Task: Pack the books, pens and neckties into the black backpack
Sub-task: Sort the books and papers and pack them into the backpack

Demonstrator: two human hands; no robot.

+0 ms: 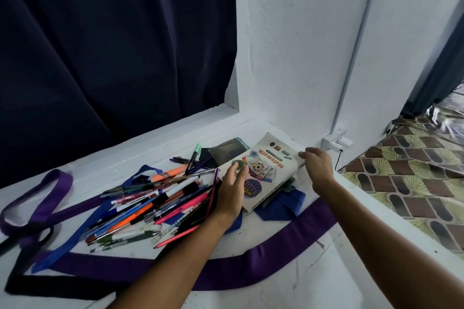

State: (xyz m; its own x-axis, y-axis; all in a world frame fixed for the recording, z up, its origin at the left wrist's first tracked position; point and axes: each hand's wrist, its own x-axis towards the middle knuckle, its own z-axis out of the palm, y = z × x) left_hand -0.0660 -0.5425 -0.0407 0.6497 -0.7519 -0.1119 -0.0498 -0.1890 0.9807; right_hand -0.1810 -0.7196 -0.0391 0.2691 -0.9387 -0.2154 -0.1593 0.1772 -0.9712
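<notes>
White-painted ledge point(288, 271) carrying the items to be packed; the black backpack lies outside the view. Left hand point(232, 189), fingers straight and spread, lies over the near left part of the Matematik book point(266, 170); whether the palm presses the cover cannot be told. Right hand point(317, 164), fingers loosely bent, reaches the book's far right edge, fingertips at or touching it; no firm grip is visible. Beneath the book, a second book with a greenish cover point(229, 149) projects beyond the left hand's fingertips, and a folded blue necktie point(283, 204) shows between the two wrists. Immediately left of the left hand: a heap of pens point(155, 205), mixed with markers, several overlapping. Purple necktie point(251, 261) passes under both forearms and loops far to the left of the left hand, where a black strip point(50, 286) crosses it. Beyond the right hand, a white wall fitting point(336, 143); to its right, patterned floor point(414, 183).
</notes>
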